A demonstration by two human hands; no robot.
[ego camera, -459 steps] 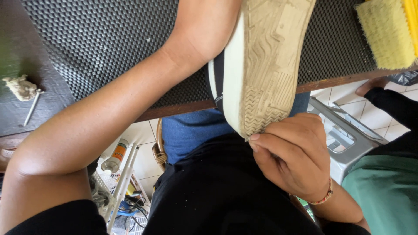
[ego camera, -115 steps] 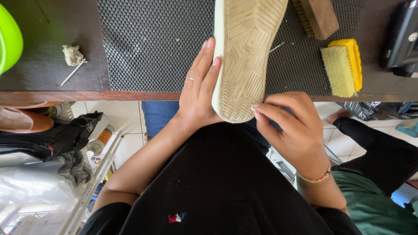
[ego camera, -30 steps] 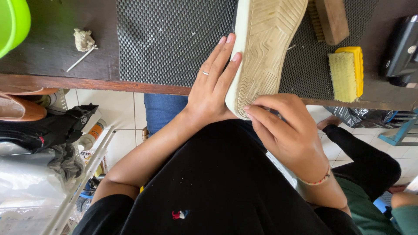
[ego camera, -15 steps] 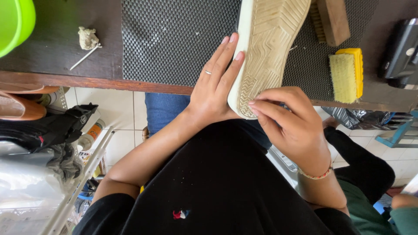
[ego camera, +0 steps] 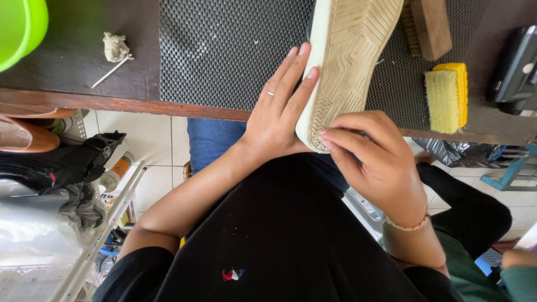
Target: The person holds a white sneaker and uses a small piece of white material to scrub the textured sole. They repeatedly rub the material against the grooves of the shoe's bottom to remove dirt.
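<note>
The shoe is held sole up over the front edge of the table, its heel end toward the person and its toe end leaving the picture at 12 o'clock. The left hand lies flat against the white side of the sole, at 9 o'clock from it, with the fingers straight, close together and pressing on the rim. The right hand is at 5 o'clock from the heel; its fingertips are bunched together on the tread, and I cannot tell if they pinch some small tool or cloth.

I judge that the work on the cream sole goes well if the left hand keeps the shoe steady while the right moves in short strokes along the grooves.

At 3 o'clock from the shoe a yellow brush lies on the dotted mat, with a wooden brush just above it.
</note>
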